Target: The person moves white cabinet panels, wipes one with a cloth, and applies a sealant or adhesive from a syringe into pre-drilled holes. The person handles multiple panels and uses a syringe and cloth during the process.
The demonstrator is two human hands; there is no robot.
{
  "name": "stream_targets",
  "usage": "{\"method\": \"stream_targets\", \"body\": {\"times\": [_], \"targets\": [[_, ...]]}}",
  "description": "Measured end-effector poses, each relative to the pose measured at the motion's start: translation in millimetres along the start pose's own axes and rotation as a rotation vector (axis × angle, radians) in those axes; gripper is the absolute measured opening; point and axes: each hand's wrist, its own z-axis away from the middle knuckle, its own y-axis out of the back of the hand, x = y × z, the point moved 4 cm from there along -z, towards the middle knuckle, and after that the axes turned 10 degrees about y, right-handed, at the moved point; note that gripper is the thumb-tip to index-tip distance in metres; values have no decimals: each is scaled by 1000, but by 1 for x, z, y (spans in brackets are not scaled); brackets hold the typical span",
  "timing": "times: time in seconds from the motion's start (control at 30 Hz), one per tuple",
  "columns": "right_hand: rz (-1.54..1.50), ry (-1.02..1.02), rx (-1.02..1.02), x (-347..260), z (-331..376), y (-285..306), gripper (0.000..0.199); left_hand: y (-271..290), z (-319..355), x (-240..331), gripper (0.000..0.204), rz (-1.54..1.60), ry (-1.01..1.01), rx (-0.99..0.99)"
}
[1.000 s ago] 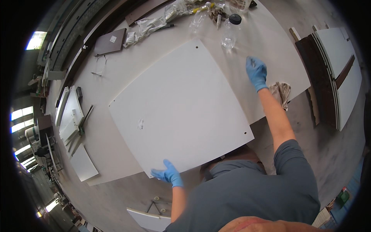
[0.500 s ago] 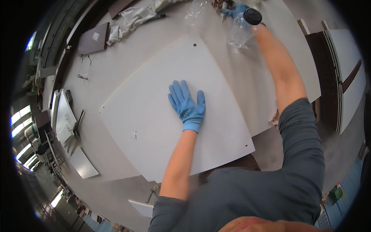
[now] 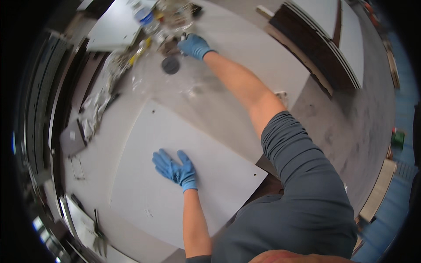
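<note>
My left hand (image 3: 174, 168), in a blue glove, lies flat with spread fingers on a white panel (image 3: 140, 188) with small holes near its corners. At the far side of the table, my gloved right hand (image 3: 194, 46) has its fingers curled by a brownish crumpled thing (image 3: 169, 46). Something small, pale and dark shows at its fingertips, too blurred to name. Just nearer stands a clear plastic jar with a black lid (image 3: 170, 65). A clear bottle with a blue label (image 3: 145, 16) and another clear container (image 3: 177, 15) are beyond that hand.
On the left lie crumpled whitish plastic bags (image 3: 94, 111), a dark flat block (image 3: 72, 138) and a wire frame (image 3: 77, 168). Stacked dark and white boards (image 3: 315, 46) stand at the far right. A white board (image 3: 115, 26) is at the far left.
The view has swung toward the far right, so the panel and left hand appear lower and further left. My right hand is now beyond the black-lidded jar, among the bottles. My left hand stays on the panel.
</note>
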Motion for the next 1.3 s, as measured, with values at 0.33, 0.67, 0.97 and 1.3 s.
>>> {"method": "stream_targets", "body": {"times": [0.33, 0.67, 0.97, 1.3], "targets": [[-1053, 57, 87, -13, 296, 75, 28, -3, 5, -3, 73, -11, -46, 62], [-1125, -35, -77, -48, 534, 6, 27, 62, 146, 45, 35, 787, -340, -755], [-992, 16, -149, -64, 595, 17, 27, 114, 200, 23, 17, 721, -618, -710], [-907, -94, -276, -59, 605, 21, 16, 144, 215, 32, 11, 776, -810, -571]]}}
